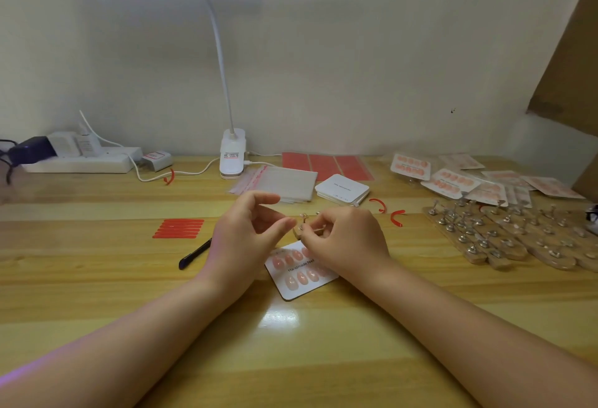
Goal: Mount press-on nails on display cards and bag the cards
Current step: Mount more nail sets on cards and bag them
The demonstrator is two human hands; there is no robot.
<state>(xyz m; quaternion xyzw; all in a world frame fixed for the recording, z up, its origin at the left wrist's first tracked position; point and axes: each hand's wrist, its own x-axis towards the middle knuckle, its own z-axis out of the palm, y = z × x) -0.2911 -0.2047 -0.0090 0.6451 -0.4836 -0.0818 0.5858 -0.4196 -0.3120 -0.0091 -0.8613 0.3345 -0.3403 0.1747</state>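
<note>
A white display card (302, 281) printed "Handmade Nail" lies on the wooden table in front of me, with two rows of pink press-on nails stuck to it. My right hand (348, 239) hovers over the card's top right corner and pinches a small wooden nail holder (304, 225) with metal studs. My left hand (246, 229) floats just left of the holder, fingers loosely bent, thumb and forefinger apart and holding nothing that I can make out. My right hand hides part of the card's top row.
Clear bags (278, 183) and a stack of blank cards (342, 188) lie behind my hands. Bagged finished cards (453, 178) and wooden holders with studs (511, 233) fill the right. Red adhesive strips (178, 228), a black pen (194, 254), a lamp base (232, 155) and a power strip (81, 157) sit left.
</note>
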